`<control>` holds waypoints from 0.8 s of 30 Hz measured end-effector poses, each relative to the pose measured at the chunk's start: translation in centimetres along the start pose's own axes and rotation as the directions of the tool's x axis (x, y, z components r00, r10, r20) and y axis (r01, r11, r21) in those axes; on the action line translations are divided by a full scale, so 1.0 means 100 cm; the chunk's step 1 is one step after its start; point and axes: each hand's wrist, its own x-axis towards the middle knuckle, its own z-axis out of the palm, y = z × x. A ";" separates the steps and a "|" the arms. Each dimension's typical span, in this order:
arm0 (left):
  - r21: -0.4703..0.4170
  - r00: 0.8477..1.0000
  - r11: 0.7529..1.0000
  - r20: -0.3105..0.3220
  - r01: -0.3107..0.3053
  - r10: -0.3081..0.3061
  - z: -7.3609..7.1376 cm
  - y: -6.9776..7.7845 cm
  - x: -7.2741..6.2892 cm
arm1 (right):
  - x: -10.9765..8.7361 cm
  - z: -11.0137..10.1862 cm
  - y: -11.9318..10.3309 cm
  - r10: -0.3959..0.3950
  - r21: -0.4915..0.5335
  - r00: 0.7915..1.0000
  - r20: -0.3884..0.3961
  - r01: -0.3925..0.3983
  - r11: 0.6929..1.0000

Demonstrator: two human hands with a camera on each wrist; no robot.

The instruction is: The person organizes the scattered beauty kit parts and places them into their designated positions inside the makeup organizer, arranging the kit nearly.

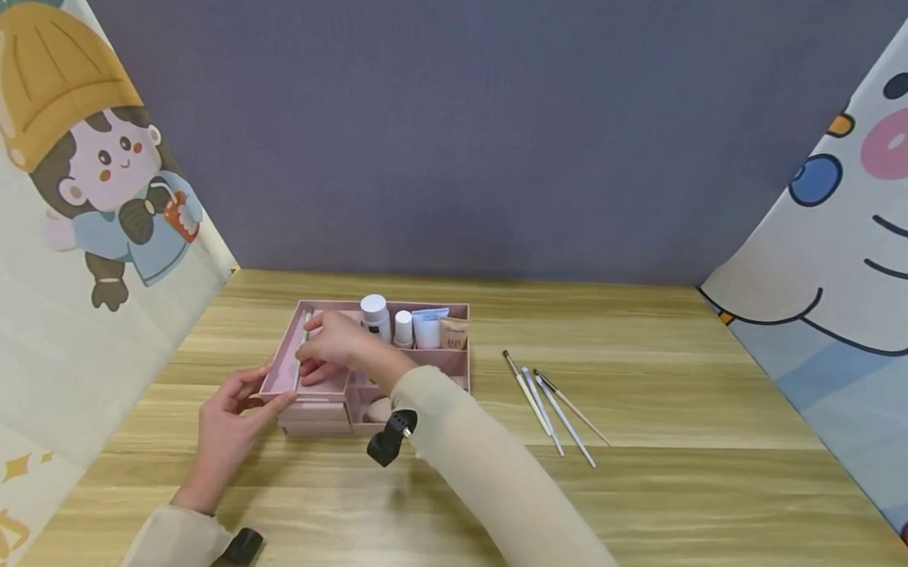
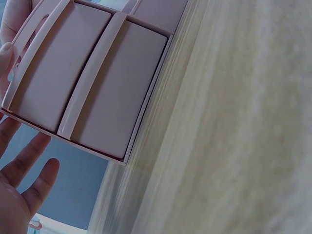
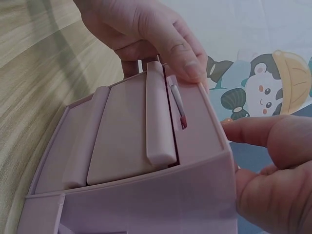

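A pink cosmetics organizer (image 1: 316,416) with two front drawers (image 2: 126,87) stands on the table. My left hand (image 1: 227,417) grips its left front corner, thumb on the top front edge and fingers around the side. Over the upper left compartment, my right hand (image 1: 339,346) has its curled fingers on a thin pale makeup brush (image 1: 296,380), which lies lengthwise along the compartment. In the right wrist view, a brush end (image 3: 178,101) shows through the slot above the drawers, and my right hand (image 3: 278,165) reaches over the organizer's edge.
A white-capped bottle (image 1: 374,314), a smaller white bottle (image 1: 403,325), a blue-white tube (image 1: 428,328) and a tan tube (image 1: 455,334) stand in the back compartments. Several makeup brushes (image 1: 562,412) lie on the table to the right. A grey panel (image 1: 474,134) rises behind.
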 end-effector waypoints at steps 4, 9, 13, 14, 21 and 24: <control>0.003 1.000 1.000 0.000 -0.001 0.001 0.000 0.000 0.001 | 0.001 -0.001 0.000 -0.011 -0.011 1.000 0.006 0.011 1.000; 0.008 1.000 1.000 0.001 0.000 0.000 0.000 0.000 0.002 | 0.002 -0.002 0.001 -0.045 -0.011 0.999 0.020 0.045 0.999; 0.017 1.000 1.000 0.001 0.007 -0.007 -0.001 -0.001 0.003 | 0.000 -0.005 0.003 -0.109 0.030 0.994 0.017 0.108 0.994; 0.019 1.000 1.000 0.002 0.010 -0.010 -0.001 -0.001 0.003 | -0.002 -0.006 0.003 -0.131 0.044 0.991 0.016 0.130 0.991; 0.033 0.999 0.998 -0.005 0.051 -0.051 -0.003 0.000 0.004 | -0.011 -0.022 0.011 -0.269 0.123 0.962 0.043 0.262 0.957; 0.031 0.998 0.998 -0.006 0.056 -0.056 -0.003 -0.001 0.004 | -0.019 -0.030 0.014 -0.287 0.120 0.955 0.076 0.277 0.953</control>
